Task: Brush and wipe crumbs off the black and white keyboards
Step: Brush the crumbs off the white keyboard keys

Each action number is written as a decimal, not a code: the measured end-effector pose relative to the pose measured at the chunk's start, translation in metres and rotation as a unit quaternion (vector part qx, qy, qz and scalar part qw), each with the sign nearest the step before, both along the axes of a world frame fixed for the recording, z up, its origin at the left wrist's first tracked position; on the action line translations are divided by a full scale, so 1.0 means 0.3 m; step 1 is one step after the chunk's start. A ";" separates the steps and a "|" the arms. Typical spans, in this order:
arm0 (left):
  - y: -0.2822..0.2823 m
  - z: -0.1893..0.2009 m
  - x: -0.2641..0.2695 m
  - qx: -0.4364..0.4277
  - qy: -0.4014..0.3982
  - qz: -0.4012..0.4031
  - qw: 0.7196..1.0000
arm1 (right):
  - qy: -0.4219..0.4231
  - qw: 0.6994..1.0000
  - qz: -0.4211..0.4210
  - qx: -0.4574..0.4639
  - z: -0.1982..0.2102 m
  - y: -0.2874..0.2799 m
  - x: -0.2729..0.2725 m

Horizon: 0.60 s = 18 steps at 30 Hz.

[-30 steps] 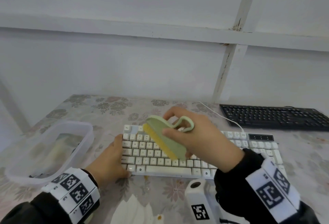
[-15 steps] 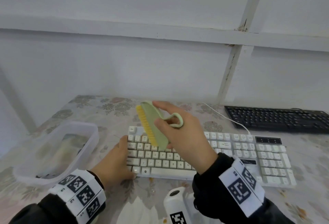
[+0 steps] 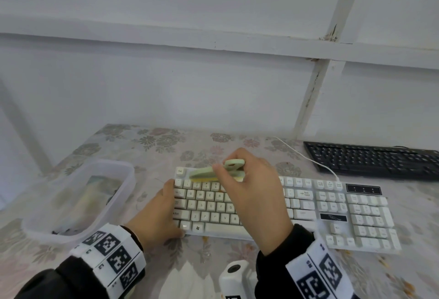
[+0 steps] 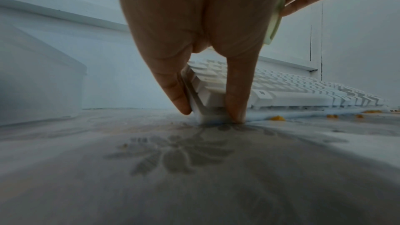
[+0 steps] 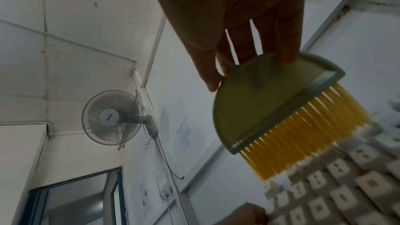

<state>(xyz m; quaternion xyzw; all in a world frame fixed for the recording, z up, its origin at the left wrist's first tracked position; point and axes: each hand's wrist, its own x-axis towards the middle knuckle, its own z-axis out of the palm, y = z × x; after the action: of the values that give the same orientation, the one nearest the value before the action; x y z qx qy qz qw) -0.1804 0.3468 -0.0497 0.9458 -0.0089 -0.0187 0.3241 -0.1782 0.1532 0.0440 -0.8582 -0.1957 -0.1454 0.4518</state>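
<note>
A clear plastic tub [image 3: 78, 199] at nine o'clock holds blurred contents. The left hand [image 3: 156, 215] pinches the white keyboard [image 3: 308, 208] at its seven-o'clock corner. The right hand [image 3: 256, 194] grips a green brush [image 3: 213, 171], its yellow bristles [image 5: 303, 136] on the top key rows, near "Esc". The black keyboard [image 3: 373, 160] lies at two o'clock.
</note>
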 end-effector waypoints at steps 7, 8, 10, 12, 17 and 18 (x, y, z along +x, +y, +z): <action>-0.010 0.013 -0.004 0.011 0.005 0.002 1.000 | -0.003 1.000 -0.004 0.018 -0.035 0.009 -0.010; -0.010 0.013 -0.004 0.014 0.005 0.003 1.000 | -0.001 0.999 0.000 0.033 -0.032 0.014 -0.014; -0.009 0.010 -0.002 0.020 0.005 0.006 1.000 | -0.013 0.998 -0.003 0.059 -0.023 0.030 -0.024; -0.008 0.008 0.000 0.030 0.006 0.009 1.000 | -0.013 0.997 0.002 0.075 -0.017 0.060 -0.035; -0.013 0.014 0.000 0.040 0.005 0.010 0.999 | -0.009 1.000 -0.001 0.024 -0.054 0.100 -0.044; -0.012 0.015 -0.001 0.035 0.006 0.007 0.999 | -0.003 1.000 -0.007 0.016 -0.058 0.087 -0.037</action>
<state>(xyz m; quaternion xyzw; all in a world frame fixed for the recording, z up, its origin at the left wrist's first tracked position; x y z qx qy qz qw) -0.1806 0.3432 -0.0452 0.9565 0.0006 -0.0221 0.2908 -0.1891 0.1794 0.0265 -0.8518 -0.1884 -0.1548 0.4637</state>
